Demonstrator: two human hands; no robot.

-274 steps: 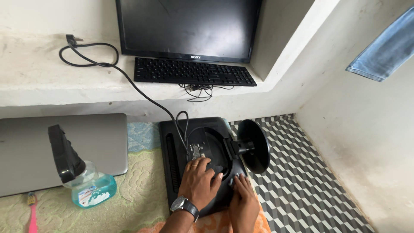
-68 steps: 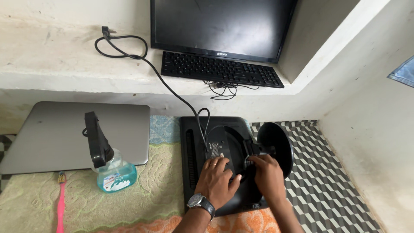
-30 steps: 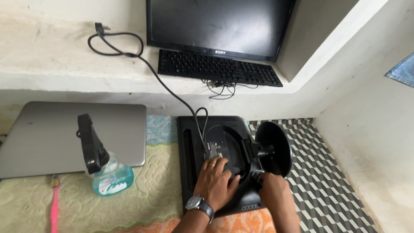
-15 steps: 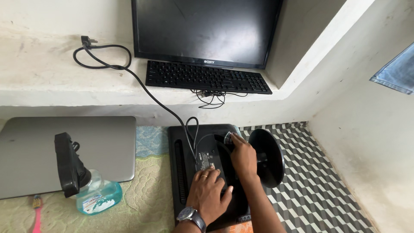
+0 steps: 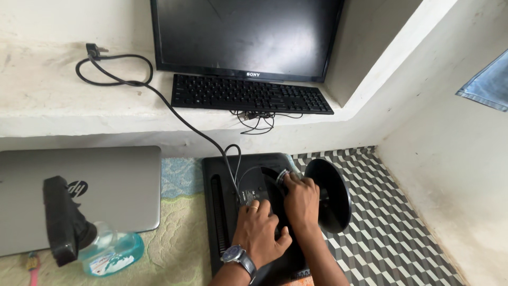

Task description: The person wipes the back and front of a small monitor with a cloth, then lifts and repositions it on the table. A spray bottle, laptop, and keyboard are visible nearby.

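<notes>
A person works on a black monitor (image 5: 227, 212) laid face down on a patterned mat (image 5: 174, 243) on the floor, its round stand base (image 5: 330, 196) upright at the 3 o'clock side and joined to the back panel by its neck. The left hand (image 5: 259, 233), wearing a ring and a wristwatch, lies flat with fingers spread on the rear housing, pressing rather than gripping. The right hand (image 5: 300, 198) reaches toward 12 o'clock, fingertips curled on the raised curved rim where the stand meets the casing (whether they pinch a small part there cannot be told). A black power cable (image 5: 174, 114) runs from the monitor's back up toward 11 o'clock, onto a whitewashed ledge (image 5: 53, 100), where its plug (image 5: 92, 50) lies loose and unconnected. Judging by how things lie, the stand is still attached and the cable still seated in the monitor, so any work on the rear of the set looks to be at an early stage. At 9 o'clock from the hands stands a clear spray bottle (image 5: 108, 251) with a black trigger head, roughly a third full of blue liquid; behind it rests a closed grey laptop (image 5: 106, 185). On the ledge at 12 o'clock sit a second monitor (image 5: 243, 34), screen dark, and a black keyboard (image 5: 248, 95). Checked flooring (image 5: 391, 233) stretches off at 4 o'clock.
</notes>
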